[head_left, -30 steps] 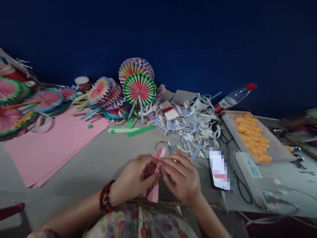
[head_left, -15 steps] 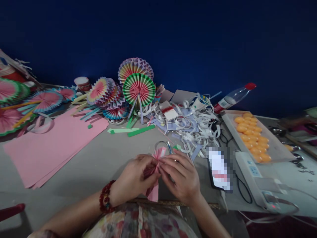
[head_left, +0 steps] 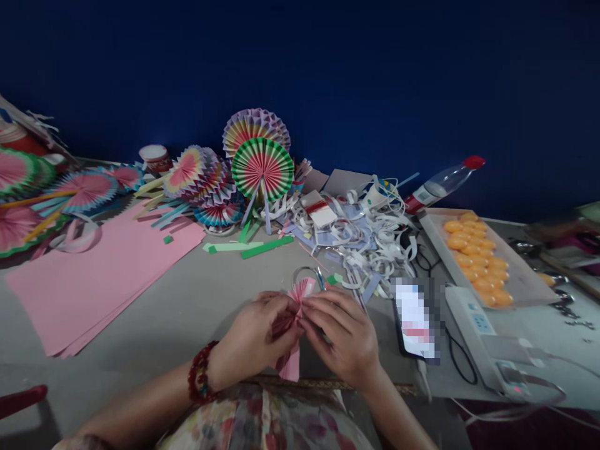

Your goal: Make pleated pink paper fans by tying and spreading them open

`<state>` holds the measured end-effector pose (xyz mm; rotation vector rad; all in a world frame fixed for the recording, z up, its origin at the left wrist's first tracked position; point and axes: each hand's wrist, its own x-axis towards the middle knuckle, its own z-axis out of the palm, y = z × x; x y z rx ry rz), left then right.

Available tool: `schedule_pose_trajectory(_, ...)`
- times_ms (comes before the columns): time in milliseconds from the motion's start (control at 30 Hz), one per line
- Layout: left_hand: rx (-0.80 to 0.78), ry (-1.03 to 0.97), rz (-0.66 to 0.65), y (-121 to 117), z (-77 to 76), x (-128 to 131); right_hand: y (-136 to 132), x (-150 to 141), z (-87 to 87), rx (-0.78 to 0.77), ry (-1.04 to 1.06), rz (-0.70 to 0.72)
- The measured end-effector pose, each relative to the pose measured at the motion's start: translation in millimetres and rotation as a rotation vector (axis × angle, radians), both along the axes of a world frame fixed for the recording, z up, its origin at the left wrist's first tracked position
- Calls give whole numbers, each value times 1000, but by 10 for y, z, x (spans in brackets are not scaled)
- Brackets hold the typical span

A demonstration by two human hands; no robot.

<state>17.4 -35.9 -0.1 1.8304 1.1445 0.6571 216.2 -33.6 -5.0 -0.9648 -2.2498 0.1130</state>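
Observation:
A pleated pink paper (head_left: 289, 365), pinched in at its middle, is between my two hands near the table's front edge. My left hand (head_left: 253, 334) grips its folds from the left, thumb and fingers closed. From the right, my right hand (head_left: 344, 331) pinches the narrow middle with its fingertips. The paper's upper end spreads out like a small fan above the fingers. Just behind it lies a pair of scissors (head_left: 320, 275), mostly its ring handles showing. What exactly the fingertips press at the pinch is hidden.
Pink sheets (head_left: 107, 281) are stacked at left. Finished paper fans (head_left: 262, 172) stand along the wall. Green strips (head_left: 267, 247) and a heap of paper scraps (head_left: 356, 231) lie behind my hands. At right are a phone (head_left: 415, 322), a power strip (head_left: 482, 344) and a tray (head_left: 529, 281) of orange things.
Both hands keep nearly the same pose on the pink paper. The fingers of my right hand have shifted slightly at the pinch.

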Motion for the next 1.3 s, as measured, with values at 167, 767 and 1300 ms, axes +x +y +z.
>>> schedule_pose_trajectory(167, 16, 14, 0, 0, -15, -4, 7, 15, -6, -12, 13, 5)
schedule_pose_trajectory(767, -80, 31, 34, -16, -69, -66, 20, 41, -7, -75, 97, -35)
schedule_pose_trajectory(1300, -391, -78, 113, 39, -173, -325, 523, 520, -108, -7, 92, -387)
